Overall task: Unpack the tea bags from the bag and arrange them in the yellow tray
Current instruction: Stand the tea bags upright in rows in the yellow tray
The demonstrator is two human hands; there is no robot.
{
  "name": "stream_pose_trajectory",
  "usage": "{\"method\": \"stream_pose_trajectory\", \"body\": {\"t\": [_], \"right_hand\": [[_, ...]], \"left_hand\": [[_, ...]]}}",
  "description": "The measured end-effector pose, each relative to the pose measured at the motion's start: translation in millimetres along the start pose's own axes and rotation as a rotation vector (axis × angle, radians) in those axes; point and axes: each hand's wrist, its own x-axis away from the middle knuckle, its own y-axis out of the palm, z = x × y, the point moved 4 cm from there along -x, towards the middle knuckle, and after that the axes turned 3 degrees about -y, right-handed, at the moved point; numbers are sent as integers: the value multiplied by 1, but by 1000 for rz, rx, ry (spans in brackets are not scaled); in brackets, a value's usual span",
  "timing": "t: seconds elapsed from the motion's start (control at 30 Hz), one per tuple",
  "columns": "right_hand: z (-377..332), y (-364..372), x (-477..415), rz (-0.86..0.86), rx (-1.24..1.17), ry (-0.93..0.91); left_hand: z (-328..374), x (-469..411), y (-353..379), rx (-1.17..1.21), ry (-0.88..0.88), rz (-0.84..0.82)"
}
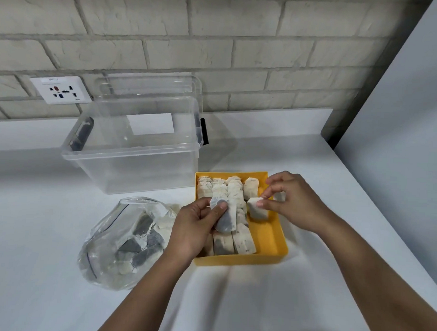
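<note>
A yellow tray [271,241] sits on the white counter, holding several pale tea bags [243,241] laid in rows on its left and middle. My left hand [193,228] grips a dark tea bag [225,218] over the tray's left side. My right hand [293,200] pinches a pale tea bag [258,210] by its top over the tray's bare right column. A clear plastic bag [125,241] with several more tea bags lies open to the left of the tray.
A clear plastic storage box [138,147] with its lid behind it stands just behind the tray and the bag. A wall socket [61,89] is on the brick wall. A white side panel [406,137] bounds the counter on the right.
</note>
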Motion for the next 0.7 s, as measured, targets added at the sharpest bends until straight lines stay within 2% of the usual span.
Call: {"method": "stream_pose_trajectory", "body": {"t": [0.13, 0.43, 0.53, 0.6, 0.7], "right_hand": [[23, 19, -22, -49, 189, 106], [41, 44, -55, 198, 252, 232], [42, 46, -57, 169, 279, 260], [37, 42, -52, 168, 273, 263], [9, 25, -33, 331, 193, 138]], "left_hand": [[1, -3, 6, -74, 12, -15], [-4, -2, 3, -54, -14, 17], [-2, -2, 2, -54, -2, 8], [-2, -2, 2, -10, -4, 14], [1, -2, 3, 98, -39, 14]]}}
